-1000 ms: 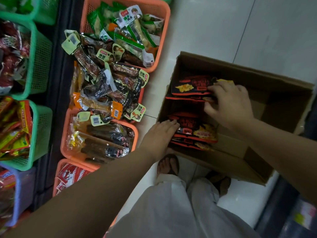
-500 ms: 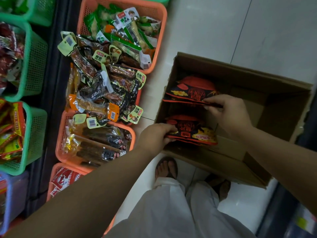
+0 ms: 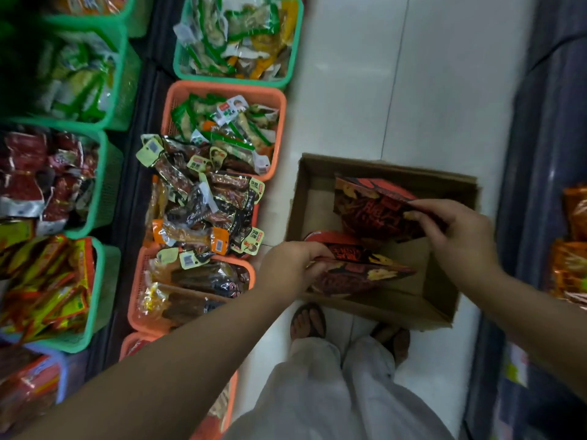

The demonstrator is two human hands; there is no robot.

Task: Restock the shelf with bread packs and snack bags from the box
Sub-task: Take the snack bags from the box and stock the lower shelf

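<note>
An open cardboard box (image 3: 394, 308) stands on the white floor in front of my feet. My left hand (image 3: 287, 266) is shut on a bunch of dark red snack bags (image 3: 365, 271) at the box's near left. Farther in, my right hand (image 3: 457, 236) grips a second bunch of the same red-black snack bags (image 3: 368, 208), tilted up above the box floor. Both bunches are raised off the bottom. Bare brown cardboard shows beneath and between them.
Orange baskets (image 3: 273, 100) and green baskets (image 3: 293, 42) packed with snack packs line the low shelf on the left. More green baskets (image 3: 104, 300) sit farther left. A dark shelf with orange bags (image 3: 571, 262) runs along the right. My sandalled feet (image 3: 308, 319) stand below the box.
Both hands have closed on bunches of snack bags and lifted them off the box floor. The view has pulled back and shifted, showing more baskets.
</note>
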